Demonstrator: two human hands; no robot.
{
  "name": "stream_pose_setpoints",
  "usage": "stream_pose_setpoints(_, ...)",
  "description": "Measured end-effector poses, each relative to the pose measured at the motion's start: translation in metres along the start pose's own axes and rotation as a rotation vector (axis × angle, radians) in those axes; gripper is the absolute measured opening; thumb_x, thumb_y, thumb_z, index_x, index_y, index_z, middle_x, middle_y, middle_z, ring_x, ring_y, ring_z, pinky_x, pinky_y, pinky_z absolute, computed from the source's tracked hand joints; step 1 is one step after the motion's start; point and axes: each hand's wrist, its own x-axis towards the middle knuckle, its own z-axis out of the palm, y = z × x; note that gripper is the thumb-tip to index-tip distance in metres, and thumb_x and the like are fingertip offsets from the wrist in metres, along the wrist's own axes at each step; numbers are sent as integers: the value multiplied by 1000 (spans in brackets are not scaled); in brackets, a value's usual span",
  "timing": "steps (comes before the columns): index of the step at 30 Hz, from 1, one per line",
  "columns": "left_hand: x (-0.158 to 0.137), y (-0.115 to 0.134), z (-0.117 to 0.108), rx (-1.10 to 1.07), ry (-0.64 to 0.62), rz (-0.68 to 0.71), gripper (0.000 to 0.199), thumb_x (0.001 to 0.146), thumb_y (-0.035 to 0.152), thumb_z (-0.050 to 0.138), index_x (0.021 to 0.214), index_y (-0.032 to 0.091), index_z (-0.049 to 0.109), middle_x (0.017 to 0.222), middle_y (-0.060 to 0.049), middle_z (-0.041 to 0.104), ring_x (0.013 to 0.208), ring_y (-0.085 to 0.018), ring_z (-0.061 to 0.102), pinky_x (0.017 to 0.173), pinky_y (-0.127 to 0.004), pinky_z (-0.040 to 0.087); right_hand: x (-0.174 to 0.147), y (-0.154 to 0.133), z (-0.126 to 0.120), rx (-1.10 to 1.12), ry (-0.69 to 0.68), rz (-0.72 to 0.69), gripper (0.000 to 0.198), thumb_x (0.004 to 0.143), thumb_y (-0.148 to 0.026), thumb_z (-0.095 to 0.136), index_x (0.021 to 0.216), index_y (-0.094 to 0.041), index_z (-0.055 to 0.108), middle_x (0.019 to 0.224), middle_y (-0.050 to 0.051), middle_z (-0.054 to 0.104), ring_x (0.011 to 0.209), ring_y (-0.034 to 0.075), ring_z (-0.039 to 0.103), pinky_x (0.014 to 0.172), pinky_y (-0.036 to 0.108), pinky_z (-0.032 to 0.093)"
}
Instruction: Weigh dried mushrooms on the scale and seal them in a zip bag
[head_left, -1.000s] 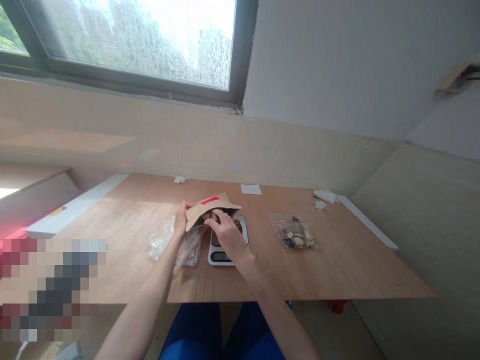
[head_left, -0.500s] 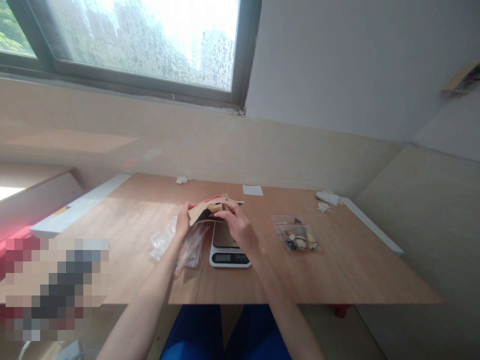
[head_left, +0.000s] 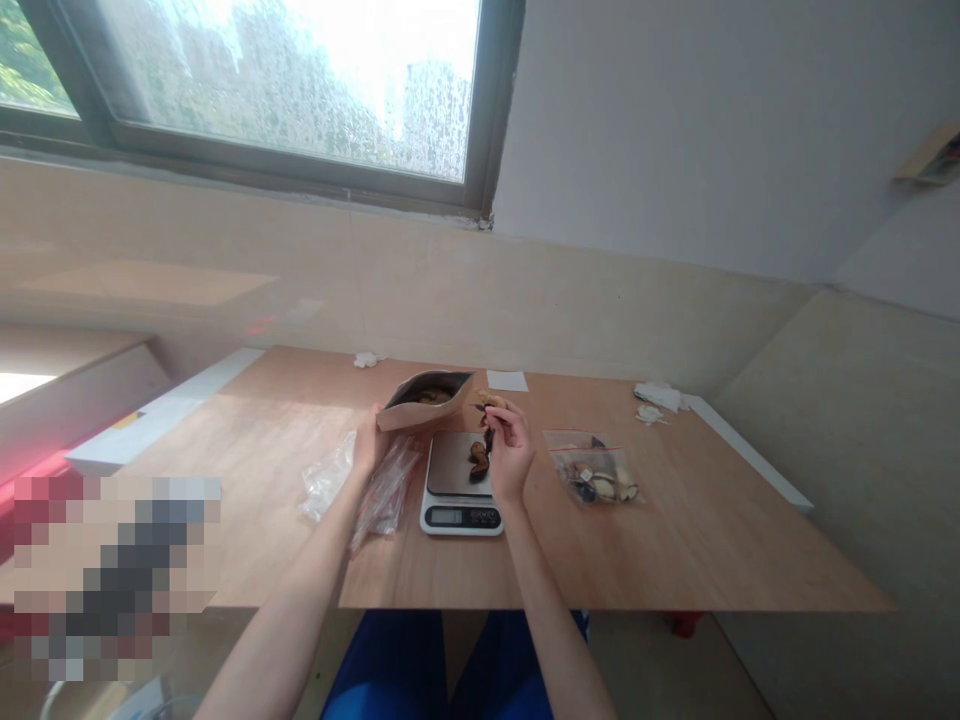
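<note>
My left hand point(head_left: 367, 442) grips the side of a brown kraft paper bag point(head_left: 420, 412), whose mouth gapes and shows brown dried pieces inside. Between the fingertips of my right hand point(head_left: 513, 452) are dark brown dried pieces point(head_left: 486, 408), perhaps dried mushroom, held over the right side of a digital kitchen scale point(head_left: 450, 478). A curled dark brown piece point(head_left: 478, 462) is on the scale's metal plate, close to my right hand. The digits on the display are too small to read.
Crumpled clear plastic bags point(head_left: 386, 490) lie left of the scale. On the right is a red-edged zip bag point(head_left: 600, 480) of dried pieces. White paper point(head_left: 507, 381) and tissues point(head_left: 658, 396) sit toward the back of the wooden table point(head_left: 712, 550).
My right hand has come out of the paper bag and moved right, now pinching dried pieces. The bag's mouth has opened wider, and a dark piece shows on the scale.
</note>
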Motion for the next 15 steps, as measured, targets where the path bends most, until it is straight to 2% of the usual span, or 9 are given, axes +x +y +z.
stream_pose_setpoints(4, 4, -2, 4, 8, 17, -24, 29, 70, 30, 55, 95, 16, 58, 90, -9, 66, 81, -24, 60, 69, -32, 44, -15, 21, 1, -81, -63, 99, 16, 84, -24, 51, 85, -17, 66, 101, 10, 58, 94, 18, 59, 75, 31, 51)
stream_pose_setpoints(9, 6, -9, 8, -6, 20, -26, 34, 71, 38, 56, 100, 20, 57, 96, -7, 66, 87, -24, 61, 73, -31, 46, -21, 43, 5, -260, -239, 181, 16, 80, -16, 50, 79, -20, 66, 95, 8, 60, 97, 19, 57, 78, 31, 50)
stream_pose_setpoints(15, 7, -11, 8, -20, 19, -25, 34, 71, 39, 56, 99, 19, 58, 95, -8, 67, 86, -24, 61, 73, -32, 46, -16, 42, 6, -334, -463, 195, 18, 77, -12, 51, 75, -20, 67, 86, 5, 63, 78, 16, 60, 70, 28, 48)
